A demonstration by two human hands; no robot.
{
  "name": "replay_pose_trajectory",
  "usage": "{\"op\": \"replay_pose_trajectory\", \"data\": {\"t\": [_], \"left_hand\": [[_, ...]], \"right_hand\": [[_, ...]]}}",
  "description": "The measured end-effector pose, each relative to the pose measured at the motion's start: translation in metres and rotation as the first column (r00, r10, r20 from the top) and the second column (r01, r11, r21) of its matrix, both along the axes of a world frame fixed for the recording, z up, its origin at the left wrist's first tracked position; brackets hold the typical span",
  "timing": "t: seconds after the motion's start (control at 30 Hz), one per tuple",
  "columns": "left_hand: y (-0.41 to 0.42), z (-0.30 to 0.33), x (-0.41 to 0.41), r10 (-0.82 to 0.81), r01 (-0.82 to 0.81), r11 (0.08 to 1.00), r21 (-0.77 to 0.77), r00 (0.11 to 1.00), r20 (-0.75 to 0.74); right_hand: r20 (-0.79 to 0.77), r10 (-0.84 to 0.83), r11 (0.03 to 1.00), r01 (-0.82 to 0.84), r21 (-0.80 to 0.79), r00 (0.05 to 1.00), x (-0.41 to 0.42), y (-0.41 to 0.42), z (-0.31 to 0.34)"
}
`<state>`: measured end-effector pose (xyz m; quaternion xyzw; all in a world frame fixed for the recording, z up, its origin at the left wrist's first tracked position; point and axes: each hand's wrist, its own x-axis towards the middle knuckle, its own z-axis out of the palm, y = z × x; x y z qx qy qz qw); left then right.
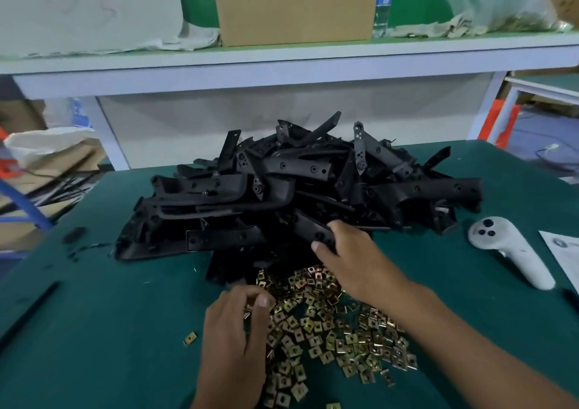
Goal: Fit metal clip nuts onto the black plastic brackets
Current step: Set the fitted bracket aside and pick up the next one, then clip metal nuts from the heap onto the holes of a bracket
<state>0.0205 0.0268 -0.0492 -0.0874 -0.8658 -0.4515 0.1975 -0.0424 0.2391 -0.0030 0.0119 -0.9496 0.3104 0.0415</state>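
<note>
At the far left of the green surface (94,330), a thin dark strip (31,307) lies near the edge, with small black fragments (73,234) farther back. One stray clip nut (190,338) lies alone just left of the left hand (233,330).

The left hand rests at the left edge of the spread of metal clip nuts (329,324). Its fingers (261,300) are curled, the tips drawn together over the nuts; whether a nut is pinched between them cannot be told, as the back of the hand hides the contact.

The heap of black plastic brackets (297,189) occupies the centre of the surface, stacked in disorder, with several pieces standing upward at the back. The clip nuts lie in a loose gold-coloured layer directly in front of the heap, touching its near edge.

The right hand (354,255) reaches across the nuts to the front of the heap. Its fingers are curled over one bracket (313,230), the thumb (322,250) below it, gripping the piece while it lies against the pile.

To the right, well apart from the heap, a white handheld controller (507,249) lies on the surface. A printed sheet (564,252) lies at the right edge.

On the shelf (282,61) behind, a cardboard box (296,12) stands beside a clear water bottle (383,1).
</note>
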Motion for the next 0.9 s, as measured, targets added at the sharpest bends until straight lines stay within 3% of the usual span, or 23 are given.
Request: {"op": "replay_pose_trajectory", "data": {"t": [0.07, 0.1, 0.17, 0.2, 0.3, 0.37, 0.47, 0.57, 0.63, 0.7, 0.73, 0.8, 0.9], "left_hand": [[0.0, 0.0, 0.001, 0.008, -0.008, 1.0, -0.002, 1.0, 0.004], [-0.001, 0.001, 0.002, 0.009, -0.009, 1.0, -0.001, 1.0, 0.006], [-0.001, 0.001, 0.002, 0.008, -0.008, 1.0, 0.006, 1.0, 0.009], [-0.002, 0.002, 0.002, 0.013, -0.013, 1.0, 0.011, 1.0, 0.011], [-0.001, 0.006, 0.004, 0.025, -0.024, 0.999, 0.021, 1.0, -0.005], [0.0, 0.01, 0.005, 0.036, -0.035, 0.998, 0.049, 0.999, -0.039], [0.002, 0.014, 0.01, -0.069, 0.09, 0.958, 0.271, 0.994, -0.088], [0.005, 0.017, 0.011, -0.156, 0.192, 0.866, 0.462, 0.981, -0.115], [0.004, 0.021, 0.009, -0.068, 0.125, 0.845, 0.52, 0.99, -0.127], [0.001, 0.024, 0.006, -0.061, 0.094, 0.785, 0.612, 0.995, -0.076], [0.0, 0.024, 0.006, -0.082, 0.075, 0.741, 0.667, 0.996, -0.022], [-0.001, 0.026, 0.005, -0.161, 0.023, 0.62, 0.784, 0.982, 0.099], [0.002, 0.025, 0.005, -0.291, -0.05, 0.537, 0.842, 0.926, 0.241]], "right_hand": [[0.065, 0.026, 0.983, -0.014, -0.182, 0.998, 0.011, 0.008, 0.005], [0.104, 0.035, 0.919, 0.009, -0.394, 0.994, 0.016, 0.011, 0.007], [0.213, 0.033, 0.589, 0.153, -0.794, 0.977, 0.024, 0.019, 0.013], [0.27, 0.057, 0.399, 0.226, -0.889, 0.961, 0.028, 0.024, 0.016], [0.334, 0.332, -0.01, 0.357, -0.934, 0.882, 0.039, 0.039, 0.021], [0.272, 0.532, -0.116, 0.387, -0.915, 0.802, 0.048, 0.044, 0.019], [0.24, 0.671, -0.039, 0.357, -0.933, 0.701, 0.063, 0.04, 0.01], [0.374, 0.694, 0.243, 0.289, -0.926, 0.615, 0.075, 0.032, 0.007], [0.422, 0.531, 0.546, 0.085, -0.834, 0.735, 0.08, 0.034, 0.007], [0.274, 0.296, 0.866, -0.136, -0.481, 0.915, 0.082, 0.044, 0.004], [0.2, 0.288, 0.935, -0.231, -0.268, 0.936, 0.082, 0.05, 0.0], [0.182, 0.373, 0.924, -0.382, 0.016, 0.91, 0.082, 0.055, -0.009], [0.11, 0.431, 0.891, -0.441, 0.109, 0.896, 0.082, 0.051, -0.027]]}}
